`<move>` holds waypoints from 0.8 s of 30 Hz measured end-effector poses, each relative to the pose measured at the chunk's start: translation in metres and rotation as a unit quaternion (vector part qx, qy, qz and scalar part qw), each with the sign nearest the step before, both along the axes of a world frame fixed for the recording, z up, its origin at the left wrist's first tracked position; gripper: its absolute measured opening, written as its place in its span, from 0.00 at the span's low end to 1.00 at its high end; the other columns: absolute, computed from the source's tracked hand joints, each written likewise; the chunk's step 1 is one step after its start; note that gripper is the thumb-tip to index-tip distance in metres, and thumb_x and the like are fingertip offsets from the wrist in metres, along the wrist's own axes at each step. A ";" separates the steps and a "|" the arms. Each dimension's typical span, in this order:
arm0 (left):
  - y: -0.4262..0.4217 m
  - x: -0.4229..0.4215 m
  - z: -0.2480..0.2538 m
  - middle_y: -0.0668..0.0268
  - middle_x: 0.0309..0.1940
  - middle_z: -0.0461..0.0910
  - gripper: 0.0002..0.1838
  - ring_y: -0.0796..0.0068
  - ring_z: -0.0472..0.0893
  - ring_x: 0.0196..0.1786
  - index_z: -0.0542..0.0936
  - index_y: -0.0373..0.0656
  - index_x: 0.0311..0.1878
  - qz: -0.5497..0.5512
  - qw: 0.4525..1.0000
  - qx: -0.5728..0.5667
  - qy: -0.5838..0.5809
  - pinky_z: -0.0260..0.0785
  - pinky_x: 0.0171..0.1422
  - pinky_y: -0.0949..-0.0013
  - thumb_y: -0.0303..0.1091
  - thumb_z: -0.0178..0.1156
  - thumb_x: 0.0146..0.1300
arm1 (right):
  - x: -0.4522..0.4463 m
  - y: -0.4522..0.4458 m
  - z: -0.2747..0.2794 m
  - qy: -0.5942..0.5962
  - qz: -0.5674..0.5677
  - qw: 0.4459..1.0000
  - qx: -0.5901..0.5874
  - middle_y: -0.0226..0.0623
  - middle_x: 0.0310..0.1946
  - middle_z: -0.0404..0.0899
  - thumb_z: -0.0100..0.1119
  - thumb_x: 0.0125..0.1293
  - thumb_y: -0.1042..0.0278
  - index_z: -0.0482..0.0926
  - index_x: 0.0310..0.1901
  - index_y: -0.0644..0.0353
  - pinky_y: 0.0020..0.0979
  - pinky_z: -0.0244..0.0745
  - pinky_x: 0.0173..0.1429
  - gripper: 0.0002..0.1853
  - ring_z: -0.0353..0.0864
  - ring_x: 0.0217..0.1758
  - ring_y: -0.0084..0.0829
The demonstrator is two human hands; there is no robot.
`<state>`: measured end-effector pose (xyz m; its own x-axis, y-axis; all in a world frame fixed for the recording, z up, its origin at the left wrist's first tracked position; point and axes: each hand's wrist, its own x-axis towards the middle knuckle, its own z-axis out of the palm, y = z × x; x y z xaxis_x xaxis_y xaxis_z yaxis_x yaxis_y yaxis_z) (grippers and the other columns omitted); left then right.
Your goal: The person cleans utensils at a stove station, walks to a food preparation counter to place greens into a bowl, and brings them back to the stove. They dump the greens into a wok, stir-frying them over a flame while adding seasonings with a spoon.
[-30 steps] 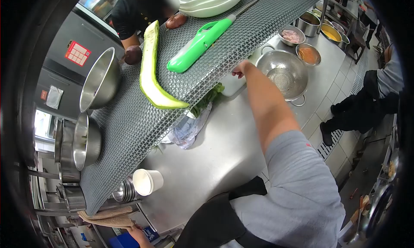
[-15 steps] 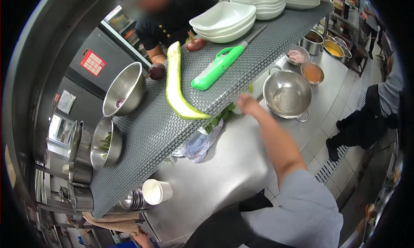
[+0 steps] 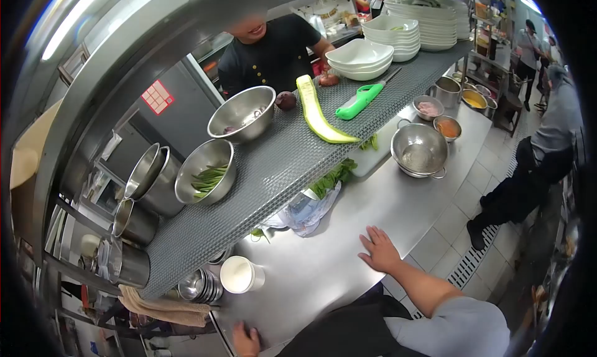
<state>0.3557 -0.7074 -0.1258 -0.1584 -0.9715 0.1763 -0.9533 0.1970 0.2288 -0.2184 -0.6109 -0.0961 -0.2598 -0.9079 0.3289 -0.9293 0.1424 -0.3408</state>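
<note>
- The right hand (image 3: 379, 251), right of centre in the lower half of the frame, is palm down at the steel counter (image 3: 305, 270), its fingers spread wide and holding nothing.
- The left hand (image 3: 246, 341), at the bottom left of centre, is at the counter's edge; how far its fingers are parted I cannot tell, and no object shows in its grip.
- The counter runs from the lower left up to the upper right.
- The white tub (image 3: 239, 275) is near the left hand, beside stacked metal bowls (image 3: 200, 286).
- At the centre, a plastic bag (image 3: 310, 218) lies beneath leafy greens (image 3: 336, 178).
- Right of centre sits a colander (image 3: 420, 147).
- On the shelf (image 3: 273, 170) above lie a green lighter (image 3: 360, 102) and a long pale-green vegetable piece (image 3: 316, 118).
- Behind it, at upper centre, is a person in black (image 3: 267, 62).
</note>
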 end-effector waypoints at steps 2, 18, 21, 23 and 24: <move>0.018 -0.001 -0.032 0.44 0.67 0.64 0.29 0.45 0.64 0.69 0.67 0.39 0.66 -0.058 0.992 -0.074 -0.088 0.54 0.72 0.47 0.37 0.58 0.62 | 0.003 -0.004 0.003 0.000 -0.023 1.000 0.020 0.53 0.67 0.64 0.55 0.66 0.48 0.73 0.61 0.57 0.47 0.55 0.75 0.28 0.60 0.73 0.49; 0.036 -0.036 0.019 0.46 0.70 0.60 0.30 0.43 0.60 0.71 0.69 0.39 0.65 -0.036 0.999 -0.011 0.004 0.52 0.73 0.44 0.38 0.59 0.59 | 0.019 -0.008 -0.004 0.022 -0.076 0.995 0.058 0.47 0.69 0.63 0.51 0.68 0.53 0.73 0.62 0.54 0.44 0.52 0.77 0.24 0.58 0.74 0.45; 0.038 -0.035 0.017 0.46 0.70 0.61 0.30 0.43 0.60 0.71 0.69 0.40 0.65 -0.050 0.998 -0.034 0.009 0.51 0.73 0.45 0.38 0.59 0.59 | 0.018 -0.011 -0.001 0.027 -0.077 0.995 0.055 0.47 0.69 0.63 0.52 0.68 0.53 0.74 0.61 0.54 0.44 0.52 0.77 0.23 0.58 0.74 0.44; 0.036 -0.037 0.022 0.46 0.70 0.61 0.30 0.43 0.60 0.71 0.69 0.39 0.65 -0.044 0.999 -0.025 0.005 0.51 0.74 0.46 0.38 0.59 0.58 | 0.022 -0.007 -0.003 0.023 -0.083 0.995 0.055 0.46 0.69 0.63 0.52 0.68 0.53 0.74 0.61 0.54 0.43 0.52 0.76 0.23 0.59 0.74 0.44; 0.035 -0.036 0.022 0.46 0.70 0.61 0.30 0.43 0.60 0.71 0.69 0.39 0.65 -0.045 0.999 -0.026 0.006 0.51 0.74 0.46 0.38 0.59 0.58 | 0.021 -0.008 -0.004 0.026 -0.082 0.995 0.055 0.46 0.69 0.63 0.52 0.68 0.53 0.74 0.61 0.54 0.43 0.52 0.77 0.23 0.59 0.74 0.44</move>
